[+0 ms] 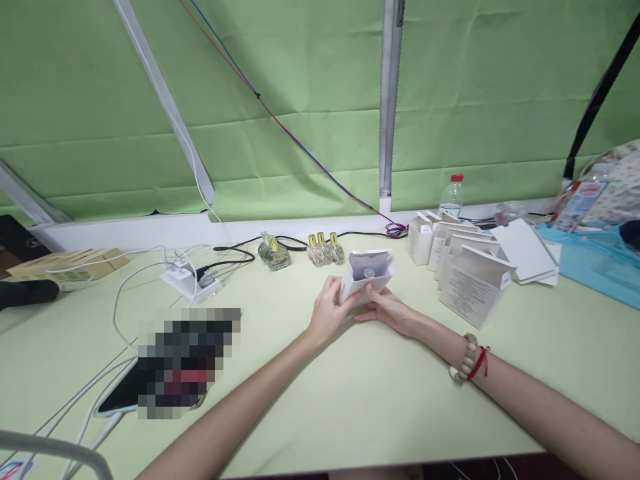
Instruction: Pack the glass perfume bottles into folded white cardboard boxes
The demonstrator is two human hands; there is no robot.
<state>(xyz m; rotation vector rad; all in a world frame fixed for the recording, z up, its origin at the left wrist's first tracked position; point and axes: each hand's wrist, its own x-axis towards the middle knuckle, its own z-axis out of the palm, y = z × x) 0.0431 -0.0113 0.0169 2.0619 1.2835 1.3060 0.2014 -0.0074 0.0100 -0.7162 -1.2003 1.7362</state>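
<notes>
Both my hands hold a small white carton (367,275) with its top flaps open, at the middle of the pale green table (350,393). My left hand (327,310) grips its left side. My right hand (390,308) grips its lower right edge, fingers closed on it. Something round shows inside the open top; I cannot make out what. Beyond the carton stand three small glass bottles with gold caps (325,249), and further left two more bottles (274,253).
A row of open white cartons (463,267) and flat card pieces (530,253) lie at the right. A water bottle (451,195) stands at the back. A power strip (193,280) with cables and a phone (125,393) sit at the left.
</notes>
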